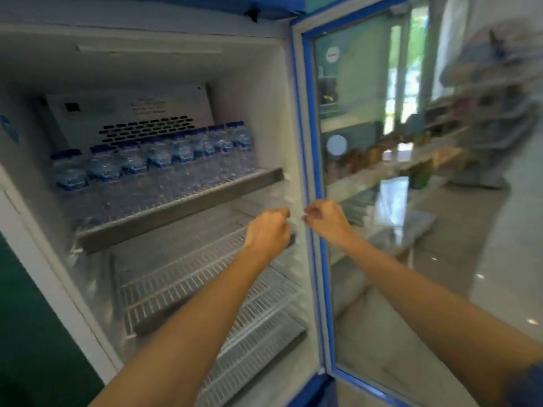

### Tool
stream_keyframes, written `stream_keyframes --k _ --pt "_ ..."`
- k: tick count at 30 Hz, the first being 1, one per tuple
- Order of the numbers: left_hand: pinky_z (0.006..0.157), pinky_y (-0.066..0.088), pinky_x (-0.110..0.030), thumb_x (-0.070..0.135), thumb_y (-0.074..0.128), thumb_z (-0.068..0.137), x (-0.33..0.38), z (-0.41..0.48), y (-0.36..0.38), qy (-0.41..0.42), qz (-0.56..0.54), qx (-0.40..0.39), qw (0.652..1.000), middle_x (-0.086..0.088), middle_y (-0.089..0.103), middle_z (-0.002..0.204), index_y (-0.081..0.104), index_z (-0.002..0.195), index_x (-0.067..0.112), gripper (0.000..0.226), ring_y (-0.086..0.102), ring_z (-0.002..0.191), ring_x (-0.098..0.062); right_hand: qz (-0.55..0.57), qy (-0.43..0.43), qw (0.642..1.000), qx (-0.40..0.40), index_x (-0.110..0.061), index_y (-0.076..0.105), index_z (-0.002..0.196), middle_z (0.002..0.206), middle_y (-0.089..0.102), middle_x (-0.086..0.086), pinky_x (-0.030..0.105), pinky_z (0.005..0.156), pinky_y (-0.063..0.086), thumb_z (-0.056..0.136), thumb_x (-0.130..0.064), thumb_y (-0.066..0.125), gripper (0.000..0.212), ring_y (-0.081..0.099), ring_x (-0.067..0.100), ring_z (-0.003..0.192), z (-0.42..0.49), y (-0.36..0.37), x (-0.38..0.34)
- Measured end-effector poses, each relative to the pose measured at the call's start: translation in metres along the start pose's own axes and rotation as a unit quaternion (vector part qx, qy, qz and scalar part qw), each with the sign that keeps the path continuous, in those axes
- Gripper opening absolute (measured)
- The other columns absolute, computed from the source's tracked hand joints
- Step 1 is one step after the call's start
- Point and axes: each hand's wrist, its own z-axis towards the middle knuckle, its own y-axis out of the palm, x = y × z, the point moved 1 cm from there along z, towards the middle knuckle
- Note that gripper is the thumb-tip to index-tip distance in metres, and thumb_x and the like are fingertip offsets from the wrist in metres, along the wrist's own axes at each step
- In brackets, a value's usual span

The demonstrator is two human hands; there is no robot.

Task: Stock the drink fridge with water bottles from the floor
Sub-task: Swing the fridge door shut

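With a row of water bottles [152, 160] on the fridge's top shelf [182, 210] at ten o'clock, left hand [269, 229] and right hand [324, 217] (fingers curled together, contents unclear) could jolt the loose-looking second shelf [182, 277].

Floor [499, 259]: glossy pale tile w/ bright reflections, right of and beyond the hands. Shelving unit [487, 118]: far right, above hand level, stocked w/ goods (too blurred to identify). Counter [382, 171]: pale top, seen thru glass just beyond the hands. Window [417, 54]: tall, daylight and greenery outside, upper right. Wall [367, 69]: pale green, approx. beside the window. Dark green surface [29, 318]: lower left, well apart from the hands.
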Motion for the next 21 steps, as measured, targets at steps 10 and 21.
stream_keyframes --k 10,21 --pt "0.091 0.042 -0.041 0.021 0.053 0.090 0.166 -0.042 0.062 0.120 -0.068 -0.094 0.986 -0.018 0.058 0.122 0.052 0.126 0.009 0.038 0.050 0.119 -0.034 -0.122 0.136 0.981 0.064 -0.010 0.063 0.115 0.112 0.067 0.012 0.036 0.092 0.046 0.085 -0.027 0.066 0.035 0.060 0.028 0.110 -0.139 -0.148 0.120" --pt "0.092 0.045 -0.052 0.015 0.068 0.074 0.413 -0.046 0.112 0.408 -0.057 -0.048 0.910 -0.022 0.059 0.110 0.061 0.103 0.000 0.034 0.052 0.110 -0.039 -0.172 0.153 0.933 0.277 0.002 0.043 0.128 0.128 0.048 0.020 0.038 0.094 0.039 0.090 -0.035 0.063 0.057 0.048 0.034 0.119 -0.169 -0.368 0.200"
